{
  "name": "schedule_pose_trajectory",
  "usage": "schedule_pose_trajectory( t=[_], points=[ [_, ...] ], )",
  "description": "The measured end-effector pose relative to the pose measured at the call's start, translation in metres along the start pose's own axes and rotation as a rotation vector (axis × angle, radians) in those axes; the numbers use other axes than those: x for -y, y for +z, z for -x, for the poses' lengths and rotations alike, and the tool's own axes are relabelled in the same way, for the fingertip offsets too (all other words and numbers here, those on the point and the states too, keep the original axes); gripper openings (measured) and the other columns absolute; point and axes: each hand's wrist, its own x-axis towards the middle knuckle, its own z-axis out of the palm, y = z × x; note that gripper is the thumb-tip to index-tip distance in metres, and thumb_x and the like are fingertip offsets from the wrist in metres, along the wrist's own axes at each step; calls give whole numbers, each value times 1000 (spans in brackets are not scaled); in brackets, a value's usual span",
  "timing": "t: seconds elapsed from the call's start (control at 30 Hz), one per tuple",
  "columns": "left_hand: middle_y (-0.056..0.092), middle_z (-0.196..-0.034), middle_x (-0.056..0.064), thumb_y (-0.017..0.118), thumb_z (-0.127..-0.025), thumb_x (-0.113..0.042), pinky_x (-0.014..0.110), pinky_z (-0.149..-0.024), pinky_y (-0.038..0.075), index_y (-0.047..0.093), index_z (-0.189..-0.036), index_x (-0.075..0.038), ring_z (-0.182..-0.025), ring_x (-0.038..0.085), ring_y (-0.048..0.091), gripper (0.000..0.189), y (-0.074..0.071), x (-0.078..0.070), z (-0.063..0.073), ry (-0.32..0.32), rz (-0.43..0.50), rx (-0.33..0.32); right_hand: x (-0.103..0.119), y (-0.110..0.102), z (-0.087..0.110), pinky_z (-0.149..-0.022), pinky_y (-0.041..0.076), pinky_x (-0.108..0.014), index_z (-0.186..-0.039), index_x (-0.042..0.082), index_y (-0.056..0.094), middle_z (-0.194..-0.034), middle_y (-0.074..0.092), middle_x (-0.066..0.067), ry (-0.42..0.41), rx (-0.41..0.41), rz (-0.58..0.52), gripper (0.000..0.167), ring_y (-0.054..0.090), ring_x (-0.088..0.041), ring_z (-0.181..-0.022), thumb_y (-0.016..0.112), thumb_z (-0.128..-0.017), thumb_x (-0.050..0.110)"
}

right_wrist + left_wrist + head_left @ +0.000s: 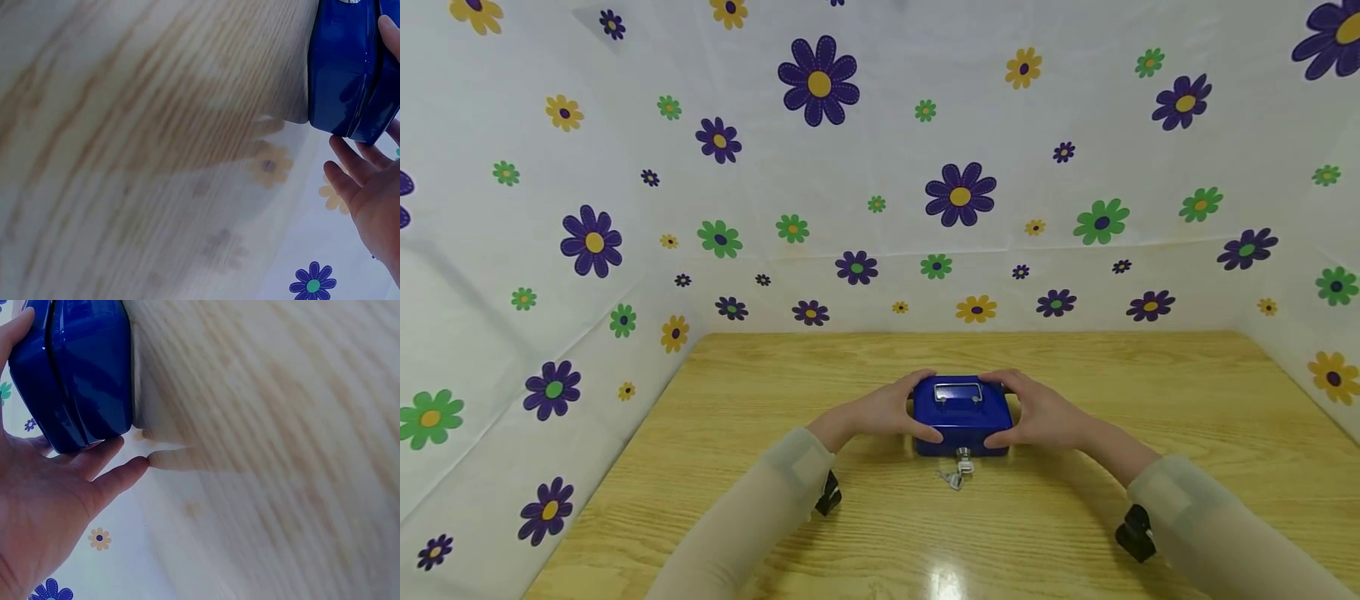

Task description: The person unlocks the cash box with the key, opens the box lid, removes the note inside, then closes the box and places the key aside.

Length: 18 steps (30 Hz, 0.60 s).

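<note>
A blue metal cash box [962,417] sits on the wooden table, its lid closed and a silver carry handle [958,390] lying on top. Keys [956,481] hang from the lock on its front. From the left side my left hand [886,410] grips the box, thumb on the front and fingers toward the back corner. My right hand [1047,414] holds the opposite side the same way. In the left wrist view, the fingers [119,481] reach along the box's end. The right wrist view has the fingertips [340,147] at the box's lower edge.
The wood-grain table [760,533] spreads out around the box. White cloth [880,150] printed with purple, green and yellow flowers rises behind it and along both sides. Dark wrist devices [1136,533] sit under both sleeves.
</note>
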Motion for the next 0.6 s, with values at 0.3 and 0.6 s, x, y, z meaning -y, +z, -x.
schedule_pose_trajectory(
  t=[0.3, 0.6],
  points=[
    [35, -149, 9, 76, -82, -39, 41, -104, 35, 16, -156, -18, -130, 25, 41, 97, -6, 1, -4, -3, 67, 42, 1, -6, -3, -98, 36, -62, -144, 10, 41, -140, 46, -18, 10, 17, 8, 90, 43, -41, -127, 81, -75, 51],
    [38, -149, 11, 65, -88, -49, 42, -105, 36, 24, -155, -19, -132, 26, 41, 84, -9, 4, -4, 11, 81, -24, 1, -16, -9, -98, 38, -60, -141, 10, 47, -136, 52, -17, 16, 23, -11, 74, 47, -38, -124, 72, -84, 48]
  ],
)
